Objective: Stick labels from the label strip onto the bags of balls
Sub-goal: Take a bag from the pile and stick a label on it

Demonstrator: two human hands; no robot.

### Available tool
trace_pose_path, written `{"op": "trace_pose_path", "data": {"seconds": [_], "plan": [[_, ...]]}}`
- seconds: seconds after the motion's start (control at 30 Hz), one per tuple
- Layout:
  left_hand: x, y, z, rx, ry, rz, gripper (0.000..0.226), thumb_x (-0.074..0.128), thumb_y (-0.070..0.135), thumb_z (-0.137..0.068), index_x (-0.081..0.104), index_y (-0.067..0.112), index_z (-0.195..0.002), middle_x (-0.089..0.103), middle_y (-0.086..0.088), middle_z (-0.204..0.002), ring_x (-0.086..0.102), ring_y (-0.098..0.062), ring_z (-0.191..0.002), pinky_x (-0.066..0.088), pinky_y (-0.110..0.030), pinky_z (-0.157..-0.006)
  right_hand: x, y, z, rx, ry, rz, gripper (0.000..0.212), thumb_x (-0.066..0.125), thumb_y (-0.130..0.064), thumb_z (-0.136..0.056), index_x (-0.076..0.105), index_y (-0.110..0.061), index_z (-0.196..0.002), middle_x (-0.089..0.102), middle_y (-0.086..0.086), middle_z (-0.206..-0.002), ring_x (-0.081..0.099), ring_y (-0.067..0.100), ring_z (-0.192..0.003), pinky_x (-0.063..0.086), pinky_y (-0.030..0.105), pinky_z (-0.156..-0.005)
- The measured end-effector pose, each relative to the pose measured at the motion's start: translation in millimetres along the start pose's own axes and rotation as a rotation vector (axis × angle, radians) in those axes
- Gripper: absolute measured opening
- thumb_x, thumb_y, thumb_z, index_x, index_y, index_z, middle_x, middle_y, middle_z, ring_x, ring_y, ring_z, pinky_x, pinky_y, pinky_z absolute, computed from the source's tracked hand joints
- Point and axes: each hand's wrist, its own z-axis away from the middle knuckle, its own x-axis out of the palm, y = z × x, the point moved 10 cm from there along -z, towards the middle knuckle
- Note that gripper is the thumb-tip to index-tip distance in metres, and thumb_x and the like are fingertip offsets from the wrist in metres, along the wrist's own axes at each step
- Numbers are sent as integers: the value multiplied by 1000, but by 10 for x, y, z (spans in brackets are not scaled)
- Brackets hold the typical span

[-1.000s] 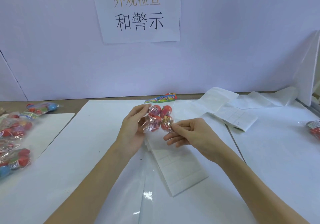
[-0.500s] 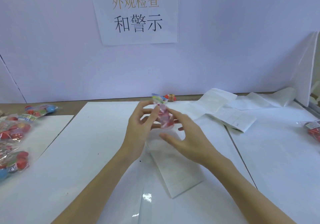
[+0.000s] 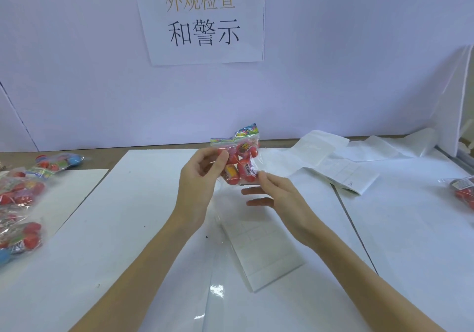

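Bag of balls (image 3: 239, 162): clear, red balls inside, colourful header up, held upright above the table.
Label strip (image 3: 261, 249): white, flat on table beneath.

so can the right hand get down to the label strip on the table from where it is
Probably yes. The right hand pinches the held bag of balls right above the label strip. Nothing lies between them, but it would have to let go of the bag, which the left hand also holds.

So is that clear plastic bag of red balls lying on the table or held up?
Held up: the clear plastic bag of red balls hangs upright between both hands.
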Motion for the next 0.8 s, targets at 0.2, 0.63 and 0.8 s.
{"op": "trace_pose_path", "data": {"seconds": [0.2, 0.63, 0.8], "plan": [[-154, -29, -12, 17, 149, -27, 21, 58, 21, -106, 53, 22, -126, 67, -4, -119, 73, -14, -99, 60, -25, -75, -56, -93, 51, -166, 126, 712, 49, 58, -36, -106, 48, -27, -153, 55, -4, -140, 53, 10, -127, 45, 25, -107], [-329, -104, -159, 3, 164, -314, 23, 56, 2, -102, 78, 5, -98, 53, -18, -131, 70, -29, -98, 59, -35, -78, -301, 70, 0, 22, 125, 71, 26, 69, -3, -97, 82, -23, -108, 79, 4, -99, 74, 19, -93, 60, 24, -89], [-140, -143, -114, -70, 2, -385, 25, 58, 13, -103, 74, 11, -84, 50, -7, -116, 59, -6, -71, 51, -18, -65, -385, -210, 6, -95, 127, -301, 19, 72, -18, -94, 80, -18, -112, 77, 12, -116, 72, 20, -103, 55, 30, -94]]}}
